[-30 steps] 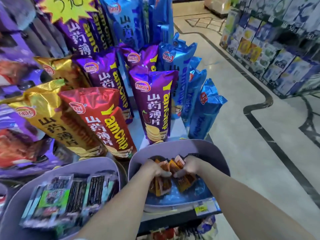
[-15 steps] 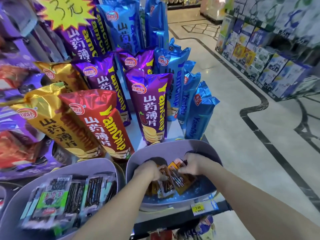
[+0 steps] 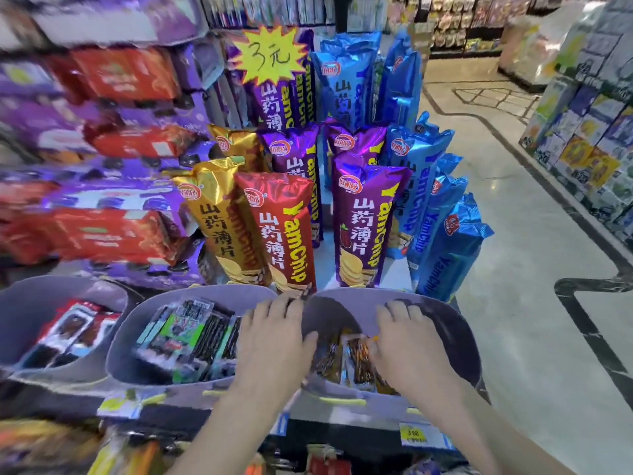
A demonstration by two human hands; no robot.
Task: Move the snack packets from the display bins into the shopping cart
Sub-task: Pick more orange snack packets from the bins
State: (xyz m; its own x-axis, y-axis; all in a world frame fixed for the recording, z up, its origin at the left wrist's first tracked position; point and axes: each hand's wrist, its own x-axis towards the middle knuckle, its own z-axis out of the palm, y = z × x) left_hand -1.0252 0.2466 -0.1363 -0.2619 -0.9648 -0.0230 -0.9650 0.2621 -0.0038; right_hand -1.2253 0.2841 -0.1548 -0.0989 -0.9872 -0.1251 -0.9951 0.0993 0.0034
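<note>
Small orange and brown snack packets [image 3: 346, 361] lie bunched in the right-hand grey display bin [image 3: 448, 327]. My left hand [image 3: 274, 341] is on their left, fingers stretched forward over the rim where two bins meet, thumb against the packets. On their right, my right hand [image 3: 407, 344] has its fingers spread forward into the bin and its thumb side touching the bunch. The packets sit squeezed between the two hands. No shopping cart is in view.
The middle bin [image 3: 120, 341] holds dark and green packets [image 3: 185, 334]; a left bin [image 3: 20, 303] holds red-black ones. Tall YamChip bags [image 3: 284, 234] stand right behind the bins. A yellow price tag [image 3: 412, 435] hangs below. Tiled aisle floor [image 3: 534, 303] opens to the right.
The view has swung up and left, bringing a third bin into sight. Both hands' fingers, curled on the packets before, now stretch forward, and the bunch sits nearer the bin's front.
</note>
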